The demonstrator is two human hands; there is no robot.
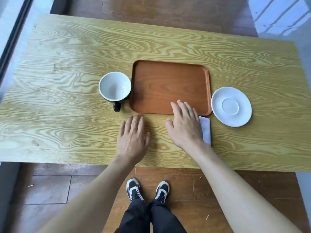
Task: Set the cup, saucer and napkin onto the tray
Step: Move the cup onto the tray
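A brown wooden tray (161, 78) lies in the middle of the light wood table with nothing on it. To its left stands a cup (115, 88), white inside and dark outside, its handle pointing toward me. A white saucer (231, 106) rests on the table to the tray's right. A folded white napkin (206, 129) lies in front of the tray's near right corner, mostly hidden under my right hand (185, 125). That hand is flat with fingers apart, its fingertips over the tray's near edge. My left hand (133, 138) hovers flat and open just in front of the tray.
The table (67, 115) has its near edge close to my body; my feet show below it on a dark wood floor. A window frame runs along the left side.
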